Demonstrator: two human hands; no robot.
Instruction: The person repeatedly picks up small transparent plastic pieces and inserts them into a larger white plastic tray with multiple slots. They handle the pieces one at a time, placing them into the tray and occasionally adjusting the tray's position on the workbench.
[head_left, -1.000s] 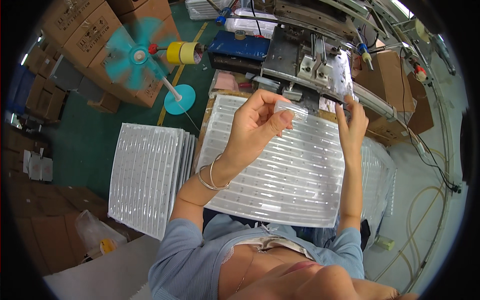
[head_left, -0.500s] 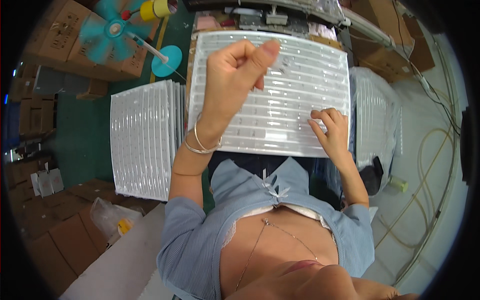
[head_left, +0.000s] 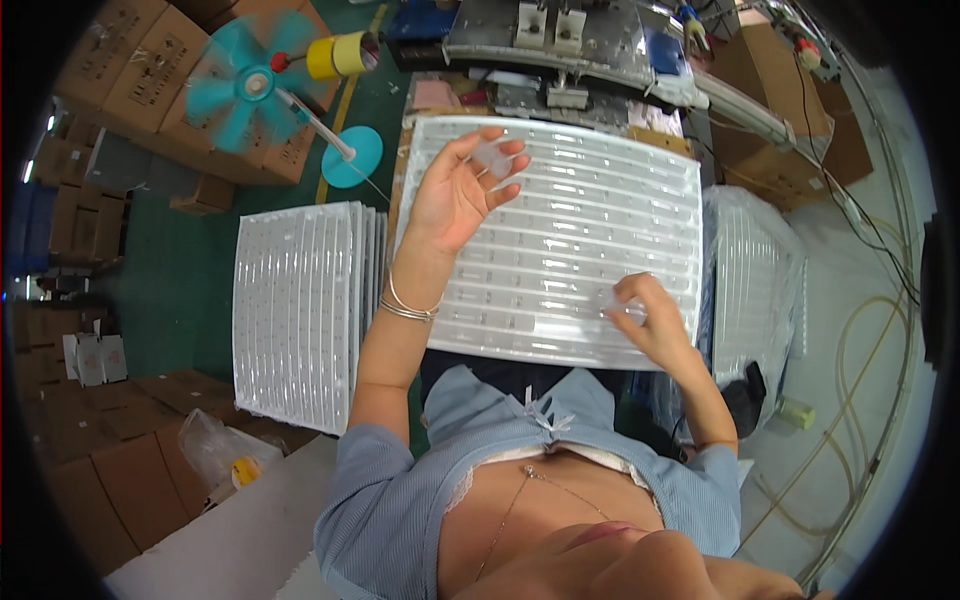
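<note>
A white ribbed tray (head_left: 560, 345) with rows of small clear pieces lies in front of me. Over its left part, my left hand (head_left: 450, 205) is raised with the palm showing and fingers curled around a small clear plastic piece (head_left: 492, 158). Low over the right side, my right hand (head_left: 655, 325) has thumb and forefinger drawn together. At those fingertips is another small clear piece (head_left: 608, 299), blurred and hard to tell from the tray behind it.
Several similar trays (head_left: 295, 315) stand stacked at the left. Plastic-wrapped trays (head_left: 750, 290) are at the right. Beyond the tray is a metal machine (head_left: 550, 45). A turquoise fan (head_left: 257, 87) runs at the far left near cardboard boxes (head_left: 140, 75). Hoses (head_left: 850, 350) lie on the right floor.
My left hand has turned from a closed fist to show its palm, with a clear piece now visible. My right fingers have drawn closer together. The whole view has shifted, placing the tray lower.
</note>
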